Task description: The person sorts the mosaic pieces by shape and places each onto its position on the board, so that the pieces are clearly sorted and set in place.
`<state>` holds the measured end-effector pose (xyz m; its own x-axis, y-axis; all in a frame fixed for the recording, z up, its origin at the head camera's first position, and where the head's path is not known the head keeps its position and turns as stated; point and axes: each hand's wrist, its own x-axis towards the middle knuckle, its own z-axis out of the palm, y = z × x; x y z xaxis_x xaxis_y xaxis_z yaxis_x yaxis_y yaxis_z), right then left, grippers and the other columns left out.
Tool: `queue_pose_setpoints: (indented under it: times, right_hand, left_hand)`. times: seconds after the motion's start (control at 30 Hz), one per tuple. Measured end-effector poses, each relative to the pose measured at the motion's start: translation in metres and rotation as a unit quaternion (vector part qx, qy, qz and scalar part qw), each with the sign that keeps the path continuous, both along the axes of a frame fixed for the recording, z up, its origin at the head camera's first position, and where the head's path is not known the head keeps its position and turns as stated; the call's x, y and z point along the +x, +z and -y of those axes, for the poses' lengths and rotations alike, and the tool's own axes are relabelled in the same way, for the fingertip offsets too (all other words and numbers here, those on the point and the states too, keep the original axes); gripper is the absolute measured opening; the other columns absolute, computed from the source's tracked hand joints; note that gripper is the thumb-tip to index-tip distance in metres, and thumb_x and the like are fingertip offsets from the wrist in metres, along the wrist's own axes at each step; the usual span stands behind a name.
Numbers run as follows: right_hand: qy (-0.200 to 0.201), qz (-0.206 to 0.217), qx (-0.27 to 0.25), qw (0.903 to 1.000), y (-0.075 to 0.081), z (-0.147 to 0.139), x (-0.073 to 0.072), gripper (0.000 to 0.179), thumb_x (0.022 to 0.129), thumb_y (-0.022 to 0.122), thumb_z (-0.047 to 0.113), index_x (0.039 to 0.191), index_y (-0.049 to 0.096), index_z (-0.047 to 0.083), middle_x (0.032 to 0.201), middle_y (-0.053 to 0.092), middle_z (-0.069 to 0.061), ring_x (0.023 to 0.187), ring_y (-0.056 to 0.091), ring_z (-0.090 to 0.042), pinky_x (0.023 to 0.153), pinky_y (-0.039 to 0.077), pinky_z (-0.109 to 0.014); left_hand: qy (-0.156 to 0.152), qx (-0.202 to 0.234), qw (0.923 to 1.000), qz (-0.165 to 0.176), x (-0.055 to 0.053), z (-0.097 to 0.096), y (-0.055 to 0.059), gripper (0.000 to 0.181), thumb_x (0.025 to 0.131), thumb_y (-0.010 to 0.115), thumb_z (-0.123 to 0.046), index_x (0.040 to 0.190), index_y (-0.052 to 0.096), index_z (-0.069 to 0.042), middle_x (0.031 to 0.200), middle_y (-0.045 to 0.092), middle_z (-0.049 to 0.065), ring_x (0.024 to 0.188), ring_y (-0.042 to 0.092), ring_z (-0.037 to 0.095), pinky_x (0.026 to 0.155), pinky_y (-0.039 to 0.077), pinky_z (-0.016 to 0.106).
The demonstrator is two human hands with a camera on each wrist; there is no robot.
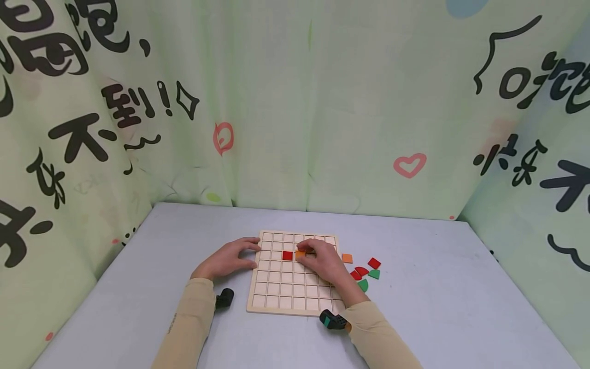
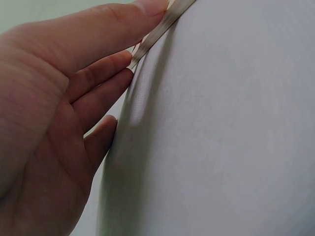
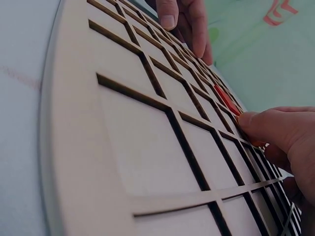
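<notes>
A wooden grid board (image 1: 273, 290) lies on the table, its square cells framed by raised strips. One red square tile (image 1: 287, 255) sits in a cell of the upper middle part. Just right of it, my right hand (image 1: 322, 259) holds an orange square tile (image 1: 300, 254) between thumb and fingers, low over the grid. The right wrist view shows the thumb on this tile, mostly hidden by the hand. At the board's left edge rests my left hand (image 1: 233, 259), thumb and fingers spread along the rim; in the left wrist view its fingers (image 2: 101, 93) look loosely extended.
Right of the board lie an orange square (image 1: 347, 258), a red square (image 1: 374, 263), other red pieces (image 1: 361, 270) and green pieces (image 1: 363, 285), some rounded. The white table (image 1: 438, 307) meets printed curtains (image 1: 359, 102) at its back and sides.
</notes>
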<state>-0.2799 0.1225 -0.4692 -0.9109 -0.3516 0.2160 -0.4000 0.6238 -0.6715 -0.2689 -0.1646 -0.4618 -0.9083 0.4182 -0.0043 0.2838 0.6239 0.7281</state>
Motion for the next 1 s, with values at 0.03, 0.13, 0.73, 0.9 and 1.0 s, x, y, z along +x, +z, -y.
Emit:
queue_pose_setpoints:
  times: [0.03,0.13,0.73,0.9,1.0]
  right_hand:
    - [0.001,0.000,0.000,1.0000,-0.0003,0.0003,-0.0002,0.027,0.086,0.076,0.014,0.112,0.071,0.011,0.111,0.069,0.001,0.101,0.062,-0.018,0.092,0.052,-0.037]
    - [0.003,0.004,0.001,1.0000,-0.0008,0.0012,-0.0009,0.027,0.085,0.077,0.015,0.112,0.071,0.011,0.110,0.069,0.002,0.100,0.062,-0.017,0.092,0.052,-0.036]
    - [0.010,-0.009,0.011,0.9998,0.0004,0.0035,0.0015,0.026,0.087,0.075,0.013,0.112,0.071,0.009,0.112,0.069,-0.002,0.103,0.062,-0.021,0.093,0.052,-0.040]
    - [0.010,-0.012,0.009,0.9998,0.0007,0.0034,0.0021,0.025,0.087,0.075,0.012,0.111,0.071,0.010,0.111,0.070,-0.001,0.101,0.062,-0.020,0.092,0.052,-0.039]
    - [0.009,-0.013,0.009,0.9998,0.0011,0.0035,0.0023,0.024,0.087,0.075,0.011,0.111,0.071,0.010,0.110,0.070,-0.001,0.100,0.062,-0.020,0.092,0.052,-0.039]
  left_hand:
    - [0.000,0.000,1.0000,0.001,0.0001,-0.0001,0.0000,0.041,0.086,0.075,-0.018,0.125,0.065,-0.007,0.150,0.044,0.004,0.142,0.033,0.029,0.115,0.031,0.045]
    - [0.000,-0.001,1.0000,0.001,0.0000,-0.0002,-0.0007,0.041,0.086,0.075,-0.018,0.125,0.065,-0.008,0.150,0.043,0.004,0.142,0.033,0.029,0.115,0.031,0.045]
    - [-0.002,-0.003,1.0000,-0.001,-0.0007,0.0012,-0.0021,0.042,0.087,0.075,-0.019,0.126,0.064,-0.007,0.151,0.043,0.005,0.142,0.032,0.030,0.115,0.031,0.046]
    - [0.002,-0.003,1.0000,0.000,-0.0005,0.0009,-0.0019,0.042,0.086,0.075,-0.018,0.125,0.065,-0.007,0.150,0.043,0.004,0.142,0.032,0.029,0.115,0.031,0.045]
    - [0.002,-0.002,1.0000,0.001,-0.0004,0.0003,-0.0016,0.042,0.086,0.075,-0.017,0.125,0.065,-0.007,0.150,0.043,0.003,0.142,0.032,0.028,0.115,0.031,0.044]
